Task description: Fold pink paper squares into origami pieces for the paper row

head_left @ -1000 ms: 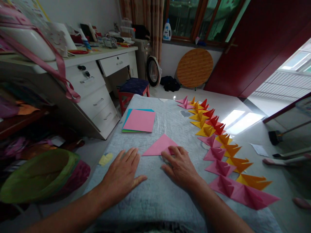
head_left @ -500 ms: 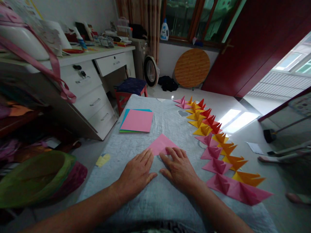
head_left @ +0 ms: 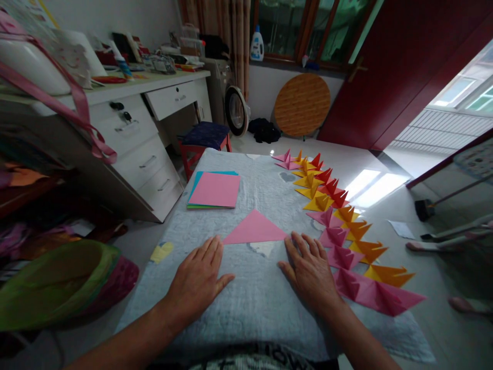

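A sheet of pink paper [head_left: 254, 228], folded into a triangle, lies flat on the cloth-covered table [head_left: 250, 293] with its point away from me. My left hand [head_left: 198, 270] rests flat at its left corner, fingers stretched out. At the right corner lies my right hand [head_left: 310, 267], also flat, its fingertips touching or just beside the paper. Both hands hold nothing. Further back on the left is a stack of square paper [head_left: 215, 190], pink on top with blue and green edges showing. Rows of folded paper cranes [head_left: 342, 257] in pink, yellow, orange and red line the right side.
A green-rimmed bin [head_left: 61, 288] stands on the floor at left, near a white desk [head_left: 150, 159]. Behind the table are a stool [head_left: 204, 136] and a washing machine [head_left: 235, 110] with its door ajar. Another person's feet [head_left: 418, 246] show at right.
My hands have slid apart along the folded edge, the left hand leftwards and the right hand rightwards, uncovering the whole triangle. The view has shifted slightly.
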Demonstrator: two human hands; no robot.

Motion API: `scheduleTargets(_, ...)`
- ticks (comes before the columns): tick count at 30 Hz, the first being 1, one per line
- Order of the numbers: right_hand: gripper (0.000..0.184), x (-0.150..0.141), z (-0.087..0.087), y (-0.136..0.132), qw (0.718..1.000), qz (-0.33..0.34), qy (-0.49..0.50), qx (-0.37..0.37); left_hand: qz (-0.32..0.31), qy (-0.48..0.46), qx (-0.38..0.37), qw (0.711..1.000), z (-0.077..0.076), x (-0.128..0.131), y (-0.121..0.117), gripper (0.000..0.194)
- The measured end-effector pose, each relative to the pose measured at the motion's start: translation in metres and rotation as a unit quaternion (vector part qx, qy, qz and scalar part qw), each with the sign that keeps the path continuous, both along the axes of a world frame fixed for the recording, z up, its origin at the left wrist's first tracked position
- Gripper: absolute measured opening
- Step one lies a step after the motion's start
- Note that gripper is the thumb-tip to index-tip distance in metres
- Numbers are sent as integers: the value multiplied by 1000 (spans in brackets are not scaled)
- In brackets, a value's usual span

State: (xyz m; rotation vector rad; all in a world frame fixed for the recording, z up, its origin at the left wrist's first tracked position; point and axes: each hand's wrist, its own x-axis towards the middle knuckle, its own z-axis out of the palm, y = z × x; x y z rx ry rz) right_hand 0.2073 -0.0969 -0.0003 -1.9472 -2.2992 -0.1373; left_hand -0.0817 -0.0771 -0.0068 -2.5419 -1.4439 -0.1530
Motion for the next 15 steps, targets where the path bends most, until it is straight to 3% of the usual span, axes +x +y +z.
scheduleTargets(8, 55, -2, -2, -1, 999, -37, 28, 8, 11, -37, -27, 999, 0, -4, -1, 54)
scheduleTargets(12, 54, 1, -8, 1, 996, -63, 62, 24, 50, -101, -109, 988, 18, -10, 13, 42)
scheduleTargets(15, 53, 3, -6, 5, 993, -72, 89, 28, 102, -172, -203, 959, 36, -13, 36, 46)
